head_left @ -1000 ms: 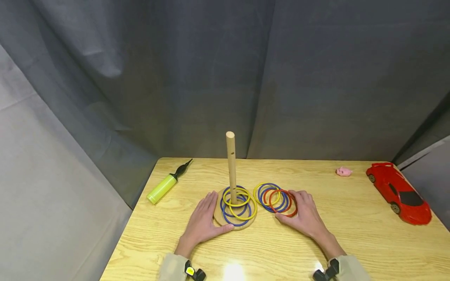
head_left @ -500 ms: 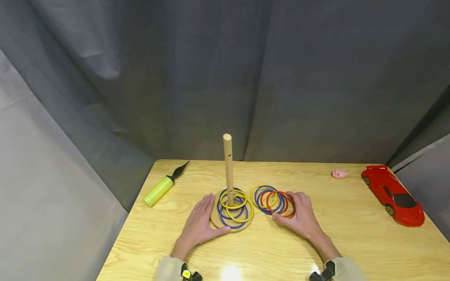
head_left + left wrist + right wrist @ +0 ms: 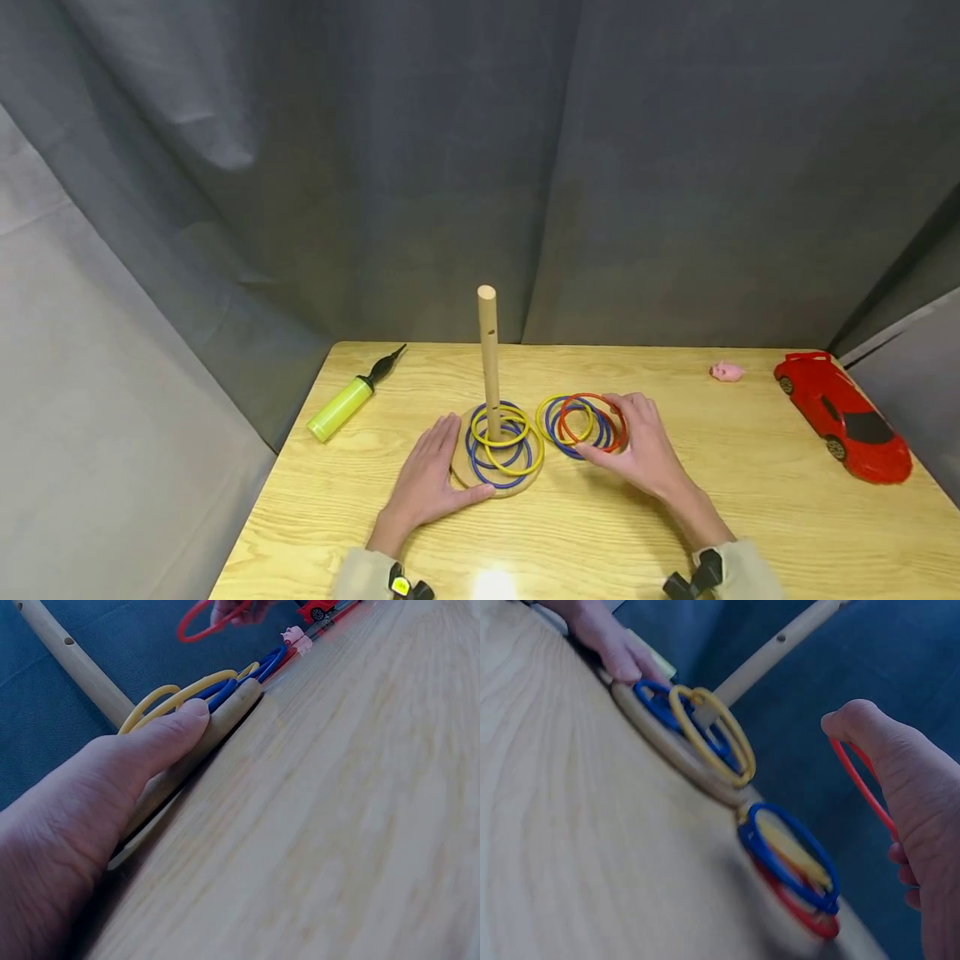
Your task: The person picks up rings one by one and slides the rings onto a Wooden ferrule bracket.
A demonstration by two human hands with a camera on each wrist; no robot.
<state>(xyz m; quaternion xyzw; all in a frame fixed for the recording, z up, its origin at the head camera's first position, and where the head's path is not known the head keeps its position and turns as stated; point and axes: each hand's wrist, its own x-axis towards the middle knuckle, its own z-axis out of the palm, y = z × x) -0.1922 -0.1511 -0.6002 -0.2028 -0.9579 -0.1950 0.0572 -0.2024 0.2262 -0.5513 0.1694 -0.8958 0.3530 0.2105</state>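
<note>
A wooden peg [image 3: 488, 358] stands upright on a round wooden base [image 3: 517, 485], with blue and yellow rings [image 3: 501, 442] lying round its foot. My left hand [image 3: 442, 471] rests flat on the table against the base's left edge, with its thumb [image 3: 169, 739] laid along the rim. To the right of the base lies a loose pile of blue, yellow and red rings [image 3: 558, 417]. My right hand [image 3: 606, 429] pinches one red ring [image 3: 570, 432] and holds it tilted just above the pile; the right wrist view shows this red ring [image 3: 862, 787] under my thumb.
A lime-green hand pump [image 3: 348, 400] lies at the table's back left. A small pink pig [image 3: 727, 371] and a red toy car [image 3: 843, 417] sit at the back right. A grey curtain hangs behind the wooden table [image 3: 750, 517].
My right hand has closed on a red ring and raised it off the pile, moving slightly back and left. The left hand stays against the base.
</note>
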